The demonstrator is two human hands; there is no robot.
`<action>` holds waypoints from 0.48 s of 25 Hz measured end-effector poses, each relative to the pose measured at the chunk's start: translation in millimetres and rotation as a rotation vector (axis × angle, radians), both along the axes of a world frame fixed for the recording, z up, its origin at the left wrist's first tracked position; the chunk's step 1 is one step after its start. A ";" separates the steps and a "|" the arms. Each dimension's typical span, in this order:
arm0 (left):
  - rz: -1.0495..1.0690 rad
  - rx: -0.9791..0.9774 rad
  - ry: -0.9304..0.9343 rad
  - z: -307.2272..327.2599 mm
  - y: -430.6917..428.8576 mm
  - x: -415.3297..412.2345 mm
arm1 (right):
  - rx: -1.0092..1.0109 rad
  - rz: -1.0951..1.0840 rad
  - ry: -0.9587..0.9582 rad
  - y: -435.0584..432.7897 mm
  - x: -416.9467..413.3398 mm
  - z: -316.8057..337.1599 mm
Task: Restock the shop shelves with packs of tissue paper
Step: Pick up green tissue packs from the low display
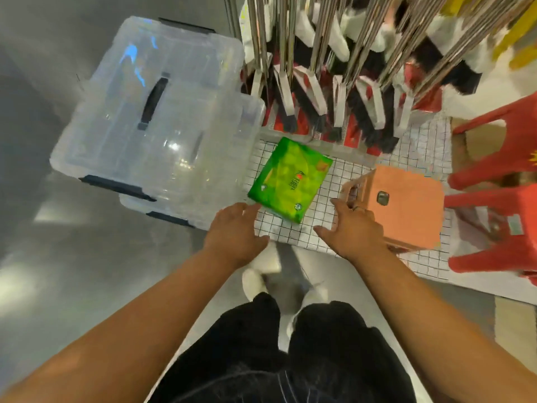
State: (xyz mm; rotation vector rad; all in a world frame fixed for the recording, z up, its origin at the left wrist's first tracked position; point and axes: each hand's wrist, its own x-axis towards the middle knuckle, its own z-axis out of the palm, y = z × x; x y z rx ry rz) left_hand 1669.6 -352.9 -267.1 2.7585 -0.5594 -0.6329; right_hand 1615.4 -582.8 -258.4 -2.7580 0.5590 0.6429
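A green pack of tissue paper lies flat on a low white grid-patterned platform. My left hand reaches toward the pack's near left corner, fingers extended and close to its edge; contact is unclear. My right hand is spread with fingers relaxed, just right of the pack and against an orange box. Neither hand holds anything.
Stacked clear plastic storage bins with black handles stand left of the platform. Brooms and mops with metal poles stand behind it. Red plastic stools are stacked on the right. Grey floor and my legs are below.
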 end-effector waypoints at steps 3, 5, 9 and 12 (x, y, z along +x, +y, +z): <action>-0.025 -0.002 0.038 -48.7 -21.3 38.5 | 0.030 -0.021 0.005 -17.2 50.7 -49.8; -0.026 0.002 0.046 -96.8 -42.4 60.6 | 0.049 0.002 0.033 -34.7 87.7 -100.7; 0.097 -0.027 0.143 -218.1 -77.5 95.5 | 0.059 0.072 0.084 -68.6 159.0 -223.9; 0.225 -0.011 0.224 -303.6 -94.3 114.7 | -0.024 0.171 0.106 -91.1 200.0 -309.2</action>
